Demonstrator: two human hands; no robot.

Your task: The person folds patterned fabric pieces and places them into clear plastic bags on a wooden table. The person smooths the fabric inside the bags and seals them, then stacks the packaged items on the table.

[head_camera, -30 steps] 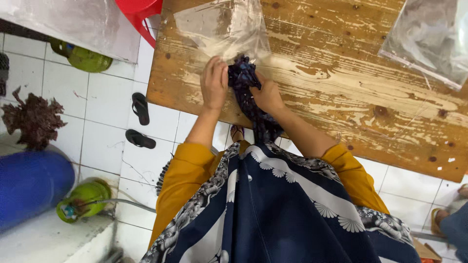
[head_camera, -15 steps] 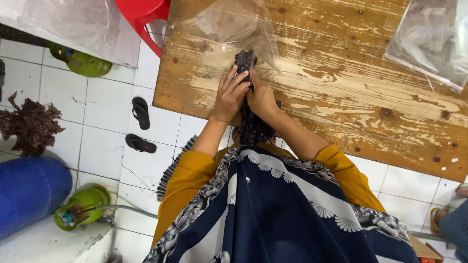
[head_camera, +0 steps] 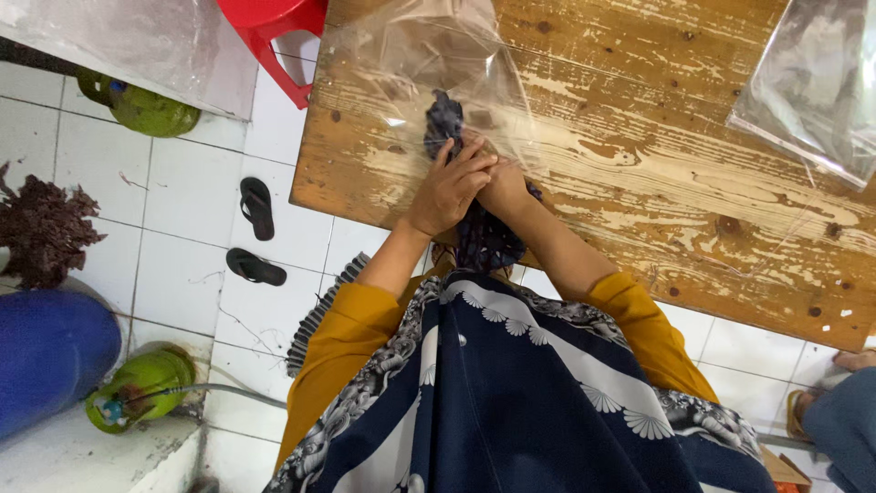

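**Dark cloth going into a clear bag at the worn table**

You are leaning over the scuffed wooden table [head_camera: 639,173], where a clear plastic bag [head_camera: 429,64] is lying with its mouth toward you. You are feeding a bunched dark patterned cloth [head_camera: 444,119] into it; its front end is showing through the plastic while the rest is trailing off the table edge toward your lap. Your left hand [head_camera: 447,187] is wrapping the bundle, fingers pressed together around it, and your right hand [head_camera: 505,189], half hidden beside it, is gripping the same cloth. Judging by this, the stuffing step is under way; pushing further would call for holding the bag's mouth steady.
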